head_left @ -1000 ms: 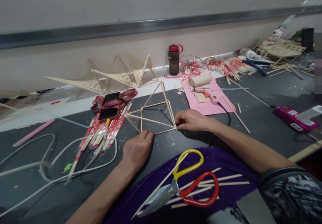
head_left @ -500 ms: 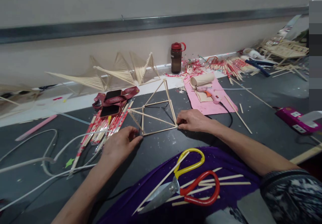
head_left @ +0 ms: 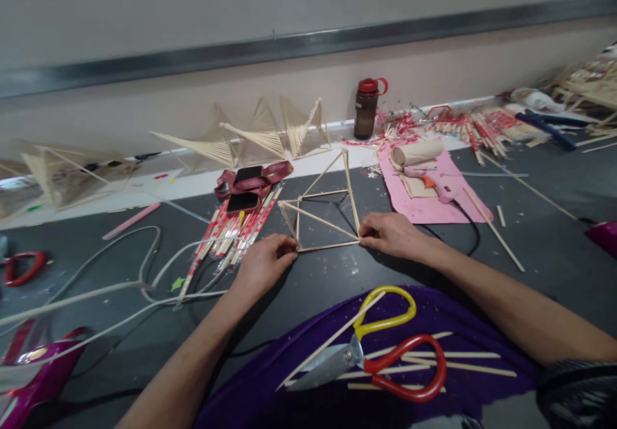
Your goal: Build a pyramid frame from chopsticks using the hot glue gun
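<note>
A frame of thin wooden sticks stands on the dark table, with a square base and slanted sticks meeting at raised corners. My left hand has its thumb and fingertips closed at the frame's near left corner. At the near right corner, my right hand pinches the stick end. Scissors with one yellow and one red handle lie on purple cloth nearest my body. Several loose sticks lie under and around them.
Behind the frame stand finished-looking stick structures and a bottle. A pink glue gun rests on a pink sheet at right. Phones with a lanyard sit on wrapped chopsticks. White cables cross the left side.
The view has turned left, so things appear farther right. My left thumb and fingers have closed in on the frame's corner. My right hand stays at its corner.
</note>
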Demonstrator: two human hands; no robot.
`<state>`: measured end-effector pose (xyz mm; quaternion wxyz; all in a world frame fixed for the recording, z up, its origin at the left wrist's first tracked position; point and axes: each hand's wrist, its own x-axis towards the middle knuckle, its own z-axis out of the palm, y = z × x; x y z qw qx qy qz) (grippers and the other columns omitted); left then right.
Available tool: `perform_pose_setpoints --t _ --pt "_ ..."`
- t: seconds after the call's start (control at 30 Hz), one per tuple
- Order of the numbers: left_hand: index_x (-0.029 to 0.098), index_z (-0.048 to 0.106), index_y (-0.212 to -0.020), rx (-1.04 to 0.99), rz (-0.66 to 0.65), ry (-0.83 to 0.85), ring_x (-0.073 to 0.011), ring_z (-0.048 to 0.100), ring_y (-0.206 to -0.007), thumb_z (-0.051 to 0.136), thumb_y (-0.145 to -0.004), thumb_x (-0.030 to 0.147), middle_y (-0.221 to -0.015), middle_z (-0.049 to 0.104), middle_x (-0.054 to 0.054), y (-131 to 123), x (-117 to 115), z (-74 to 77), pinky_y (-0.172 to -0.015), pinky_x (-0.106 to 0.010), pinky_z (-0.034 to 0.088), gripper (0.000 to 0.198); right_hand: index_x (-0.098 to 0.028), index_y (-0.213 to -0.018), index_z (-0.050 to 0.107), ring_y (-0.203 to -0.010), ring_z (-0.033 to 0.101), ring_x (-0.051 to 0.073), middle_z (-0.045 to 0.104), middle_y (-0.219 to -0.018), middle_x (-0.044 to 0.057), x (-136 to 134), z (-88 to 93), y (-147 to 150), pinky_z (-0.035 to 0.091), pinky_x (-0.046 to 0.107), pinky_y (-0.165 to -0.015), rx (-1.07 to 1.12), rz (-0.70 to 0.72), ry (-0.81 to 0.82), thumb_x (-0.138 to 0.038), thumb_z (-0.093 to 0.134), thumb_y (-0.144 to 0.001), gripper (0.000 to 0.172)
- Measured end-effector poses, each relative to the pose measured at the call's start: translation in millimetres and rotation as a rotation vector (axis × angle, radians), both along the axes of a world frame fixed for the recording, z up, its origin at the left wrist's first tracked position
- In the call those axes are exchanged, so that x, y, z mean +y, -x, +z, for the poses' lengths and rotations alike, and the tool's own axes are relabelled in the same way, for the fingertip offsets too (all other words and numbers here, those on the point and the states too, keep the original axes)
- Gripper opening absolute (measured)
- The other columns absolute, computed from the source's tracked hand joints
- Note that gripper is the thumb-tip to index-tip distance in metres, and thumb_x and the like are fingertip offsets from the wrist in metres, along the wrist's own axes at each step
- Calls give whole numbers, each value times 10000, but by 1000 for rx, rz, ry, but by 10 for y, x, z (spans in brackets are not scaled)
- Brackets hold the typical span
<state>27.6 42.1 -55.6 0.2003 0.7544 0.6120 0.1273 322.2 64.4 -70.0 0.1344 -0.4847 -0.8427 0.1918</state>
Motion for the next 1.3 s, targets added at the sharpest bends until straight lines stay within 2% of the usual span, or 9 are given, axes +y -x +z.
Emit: perform_pose_setpoints --t 0.2,0.43,0.63,0.83,1.07,1.3 --pt "198 665 -898 -58 -44 -35 -178 634 -804 549 -754 287 -855 688 -27 -3 8 -31 -717 -287 469 206 -196 -846 631 -681 575 117 651 -790 0 5 9 -6 347 209 -583 -3 -11 -1 -291 592 -799 113" --pt "198 631 -1030 -183 17 31 -166 634 -737 564 -757 318 -811 690 -11 29 30 -136 -688 -283 470 306 -200 -844 631 -675 574 122 654 -793 -1 15 19 -25 347 209 -571 -15 -50 -19 -272 589 -785 101" --pt "192 662 -901 -93 -70 -70 -167 618 -789 566 -762 288 -852 672 -27 -31 18 -75 -734 -284 457 195 -198 -840 629 -669 569 119 651 -787 -1 17 9 -22 343 208 -571 -11 -43 -22 -274 580 -788 105" --pt "187 676 -834 -124 -118 -62 -156 619 -776 545 -785 273 -852 676 -27 -31 58 -65 -718 -267 452 164 -196 -838 626 -667 570 118 653 -784 0 30 18 -28 348 210 -571 2 -52 -11 -279 581 -785 109" --pt "196 689 -798 -153 -70 -4 -165 631 -753 570 -752 297 -833 696 -15 -24 119 -106 -690 -267 451 163 -194 -827 625 -648 565 115 648 -751 -7 44 -16 -44 348 208 -562 50 -66 22 -277 585 -775 106" --pt "208 688 -765 -146 -67 -37 -173 632 -742 565 -730 313 -829 702 -13 -36 139 -107 -695 -280 451 165 -188 -819 629 -643 562 114 649 -743 -1 58 -12 -20 336 208 -559 38 -72 27 -270 593 -769 103"
